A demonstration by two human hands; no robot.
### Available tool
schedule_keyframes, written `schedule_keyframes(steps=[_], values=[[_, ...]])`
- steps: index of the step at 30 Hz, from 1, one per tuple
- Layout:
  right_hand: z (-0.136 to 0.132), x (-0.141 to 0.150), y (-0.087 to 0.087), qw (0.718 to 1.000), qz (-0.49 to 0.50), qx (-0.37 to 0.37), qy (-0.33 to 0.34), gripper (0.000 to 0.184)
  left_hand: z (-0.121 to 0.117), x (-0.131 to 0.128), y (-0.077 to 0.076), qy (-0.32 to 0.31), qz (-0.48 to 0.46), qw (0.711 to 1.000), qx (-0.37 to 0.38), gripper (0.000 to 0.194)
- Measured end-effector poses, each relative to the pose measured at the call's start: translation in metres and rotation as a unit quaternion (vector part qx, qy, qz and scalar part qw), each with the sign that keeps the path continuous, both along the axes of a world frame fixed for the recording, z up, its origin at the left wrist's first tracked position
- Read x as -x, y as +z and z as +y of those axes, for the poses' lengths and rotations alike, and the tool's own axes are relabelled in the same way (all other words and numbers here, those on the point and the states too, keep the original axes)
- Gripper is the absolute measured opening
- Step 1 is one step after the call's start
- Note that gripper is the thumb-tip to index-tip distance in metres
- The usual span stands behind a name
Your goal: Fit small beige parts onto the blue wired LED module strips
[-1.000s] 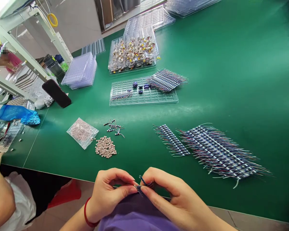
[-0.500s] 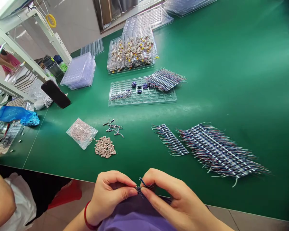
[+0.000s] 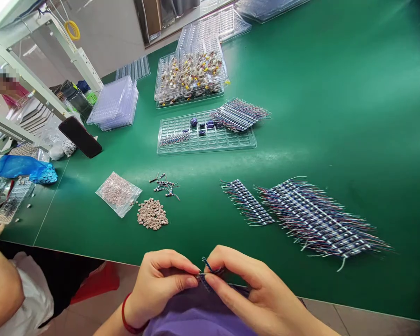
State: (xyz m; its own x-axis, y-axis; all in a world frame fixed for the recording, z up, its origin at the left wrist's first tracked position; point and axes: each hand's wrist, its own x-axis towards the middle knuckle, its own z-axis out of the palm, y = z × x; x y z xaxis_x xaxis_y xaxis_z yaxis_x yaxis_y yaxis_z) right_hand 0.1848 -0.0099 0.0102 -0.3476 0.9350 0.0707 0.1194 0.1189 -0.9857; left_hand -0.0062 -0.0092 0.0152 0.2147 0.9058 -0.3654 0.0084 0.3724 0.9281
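My left hand (image 3: 161,282) and my right hand (image 3: 247,289) meet at the near edge of the green table (image 3: 336,93), over my lap. Both pinch a small wired component (image 3: 205,271) between thumb and fingertips; blue and dark wire ends stick up from it. A red band circles my left wrist. Just beyond my hands lie a heap of small beige ring cores (image 3: 152,213), a few loose wired parts (image 3: 165,185) and a clear bag of cores (image 3: 118,192).
Two rows of wired components (image 3: 318,219) lie at right. A clear grid tray (image 3: 206,137) holds blue parts; filled trays (image 3: 191,74) and stacked trays (image 3: 114,102) sit behind. A black phone (image 3: 80,136) stands at left. Another person's arm (image 3: 0,280) is at bottom left.
My hands stay pinched on the small component at the table edge, with only slight finger shifts. The view has drifted a little.
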Motion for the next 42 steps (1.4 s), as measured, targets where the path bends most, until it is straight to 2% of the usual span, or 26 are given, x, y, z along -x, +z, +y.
schedule_keyframes(steps=[6, 9, 12, 15, 18, 20, 28, 42], values=[[-0.004, 0.002, 0.0, 0.998, 0.028, 0.053, 0.0, 0.019, -0.004, -0.003, -0.008, 0.042, -0.084, 0.993, 0.071, 0.022], [-0.006, 0.003, -0.005, 0.997, 0.051, 0.065, 0.003, 0.02, -0.006, -0.005, -0.011, 0.057, -0.097, 0.99, 0.083, 0.023], [-0.009, 0.003, -0.01, 0.996, 0.066, 0.058, 0.003, 0.02, -0.009, -0.006, -0.011, 0.063, -0.087, 0.993, 0.05, 0.019], [-0.011, 0.004, -0.012, 0.997, 0.069, 0.039, -0.008, 0.02, -0.014, -0.006, -0.009, 0.055, -0.036, 0.997, -0.043, 0.011], [-0.012, 0.006, -0.013, 0.997, 0.073, 0.025, -0.013, 0.018, -0.018, -0.006, -0.008, 0.043, 0.021, 0.988, -0.145, 0.005], [-0.013, 0.006, -0.014, 0.997, 0.077, 0.019, -0.014, 0.017, -0.019, -0.006, -0.007, 0.036, 0.037, 0.983, -0.178, 0.005], [-0.011, 0.006, -0.012, 0.995, 0.076, 0.057, -0.003, 0.02, -0.017, -0.004, -0.006, 0.018, 0.023, 0.989, -0.145, 0.01], [-0.009, 0.008, -0.008, 0.989, 0.077, 0.125, 0.003, 0.026, -0.016, -0.004, -0.004, 0.018, 0.05, 0.988, -0.147, 0.016]])
